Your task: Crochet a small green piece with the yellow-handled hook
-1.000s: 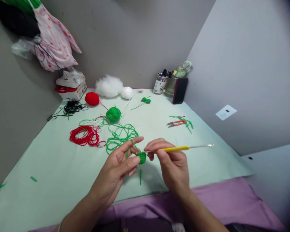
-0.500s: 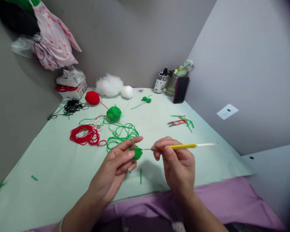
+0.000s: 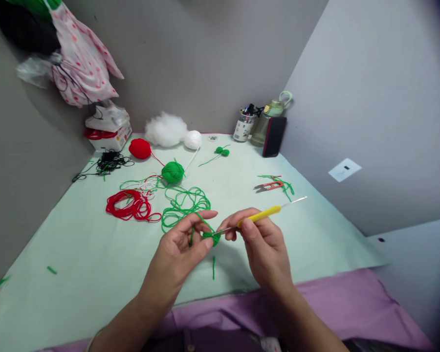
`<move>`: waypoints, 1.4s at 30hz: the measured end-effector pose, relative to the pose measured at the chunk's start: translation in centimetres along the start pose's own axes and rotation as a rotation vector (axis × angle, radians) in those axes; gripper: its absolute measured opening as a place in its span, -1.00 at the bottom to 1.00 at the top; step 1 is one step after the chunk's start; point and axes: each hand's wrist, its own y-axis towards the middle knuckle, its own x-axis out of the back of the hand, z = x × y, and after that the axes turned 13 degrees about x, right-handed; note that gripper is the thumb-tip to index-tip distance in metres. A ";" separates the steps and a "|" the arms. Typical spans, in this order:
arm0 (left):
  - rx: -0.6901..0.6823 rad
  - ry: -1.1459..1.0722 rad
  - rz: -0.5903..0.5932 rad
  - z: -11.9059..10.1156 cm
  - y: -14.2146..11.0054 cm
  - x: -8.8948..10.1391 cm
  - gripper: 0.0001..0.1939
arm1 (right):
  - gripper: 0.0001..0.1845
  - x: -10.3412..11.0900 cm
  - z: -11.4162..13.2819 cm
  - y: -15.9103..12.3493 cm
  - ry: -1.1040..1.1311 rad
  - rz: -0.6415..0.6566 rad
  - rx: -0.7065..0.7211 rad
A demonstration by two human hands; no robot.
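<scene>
My left hand point(image 3: 181, 247) pinches a small green crochet piece point(image 3: 214, 238) between thumb and fingers, and a strand of green yarn runs over its raised index finger. In my right hand point(image 3: 266, 244) is a crochet hook with a yellow handle point(image 3: 260, 215), held like a pen. The hook's thin metal tip meets the top edge of the green piece, while its other metal end points up to the right. Just beyond my left hand lie loose loops of green yarn point(image 3: 185, 203), with a green yarn ball point(image 3: 172, 172) behind them.
Red yarn loops point(image 3: 126, 205), a red ball point(image 3: 140, 148), white stuffing point(image 3: 165, 129) and tangled black yarn point(image 3: 112, 164) lie to the left and back. Orange thread snips point(image 3: 269, 186) rest at right among green scraps. A phone point(image 3: 275, 137) leans by a bottle point(image 3: 260, 128).
The hook drew away to the right from the green piece, then came back to its top edge, now tilted with its rear end higher. The green piece has turned in my left hand.
</scene>
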 end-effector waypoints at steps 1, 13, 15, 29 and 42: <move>-0.006 0.019 -0.013 0.0 0.0 0.0 -0.65 | -0.74 0.0 0.2 0.0 -0.047 0.016 0.020; -0.020 -0.018 -0.146 -0.1 -0.1 -1.2 -0.39 | -0.79 -0.4 0.0 -1.0 -0.778 0.320 0.763; 0.036 -0.106 -0.058 -0.1 0.0 -0.8 -0.39 | -0.78 -0.4 -0.2 -1.0 -0.751 0.301 0.779; 0.059 -0.110 0.032 -0.9 0.0 -0.1 -0.58 | -0.77 -0.3 0.8 -0.5 -0.050 -0.018 0.046; 0.054 -0.072 0.046 -0.4 -0.1 0.0 -0.59 | -0.76 -0.4 0.4 -0.2 0.137 -0.078 -0.113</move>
